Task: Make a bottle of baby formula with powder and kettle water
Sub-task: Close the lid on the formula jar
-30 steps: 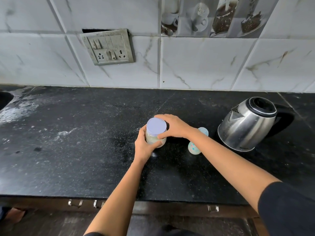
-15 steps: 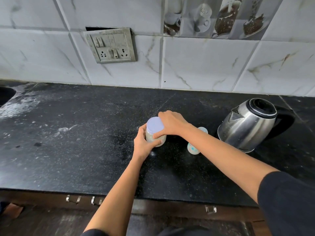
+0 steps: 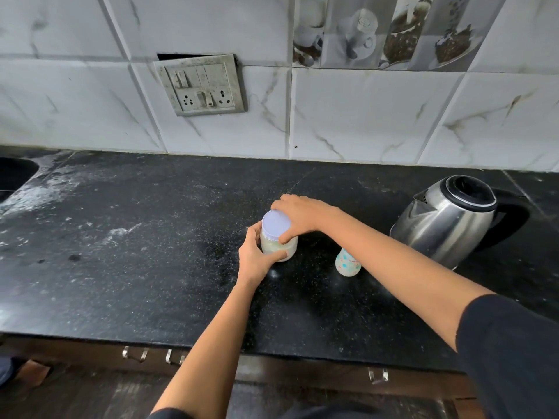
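A clear jar of pale powder (image 3: 279, 247) with a lilac lid (image 3: 276, 224) stands on the black counter (image 3: 151, 267). My left hand (image 3: 256, 257) wraps round the jar's body from the left. My right hand (image 3: 299, 216) grips the lid's rim, thumb at the front. A small baby bottle (image 3: 347, 263) with a dotted pattern stands just right of the jar, its top hidden behind my right forearm. A steel kettle (image 3: 444, 219) with a black lid and handle sits at the right.
A tiled wall with a switch and socket panel (image 3: 201, 84) runs behind the counter. A sink edge (image 3: 15, 176) shows at far left. White powder dusts the counter's left part. Drawer handles (image 3: 134, 353) sit below the front edge.
My right hand has turned on the lid, its thumb now at the front of the rim. The jar and my left hand stay where they were.
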The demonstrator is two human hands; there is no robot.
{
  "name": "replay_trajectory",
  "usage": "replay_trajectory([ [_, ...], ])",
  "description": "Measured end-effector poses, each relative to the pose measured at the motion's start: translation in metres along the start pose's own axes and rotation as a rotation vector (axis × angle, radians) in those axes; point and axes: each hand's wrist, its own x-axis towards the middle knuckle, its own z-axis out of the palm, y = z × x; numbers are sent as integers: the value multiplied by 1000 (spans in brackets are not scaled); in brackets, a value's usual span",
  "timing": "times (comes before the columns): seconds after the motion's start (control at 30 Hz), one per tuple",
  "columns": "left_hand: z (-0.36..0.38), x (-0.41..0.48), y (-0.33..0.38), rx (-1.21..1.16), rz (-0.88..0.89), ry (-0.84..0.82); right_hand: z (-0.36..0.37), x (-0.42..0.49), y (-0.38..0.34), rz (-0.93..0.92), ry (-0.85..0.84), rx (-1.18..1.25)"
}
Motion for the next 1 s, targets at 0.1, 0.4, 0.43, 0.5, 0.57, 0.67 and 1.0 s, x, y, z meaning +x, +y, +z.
replay_trajectory([
  [0.1,0,-1,0,24,6,-16,8,1,-15,104,103,-134],
  [0.4,4,-1,10,79,4,-39,4,-1,-14,122,-29,-157],
  [0.43,8,-2,12,78,1,-20,4,-2,-14,112,-39,-137],
  [0.5,14,-4,13,61,-7,32,1,-3,-11,86,-59,-109],
  [0.57,19,-5,12,35,-7,62,-1,-5,-5,54,-88,-76],
  [0.67,20,-5,12,20,4,71,-3,-7,5,-9,-104,-69],
  [1.0,15,0,8,21,-17,42,0,1,-5,-2,-138,-98],
])
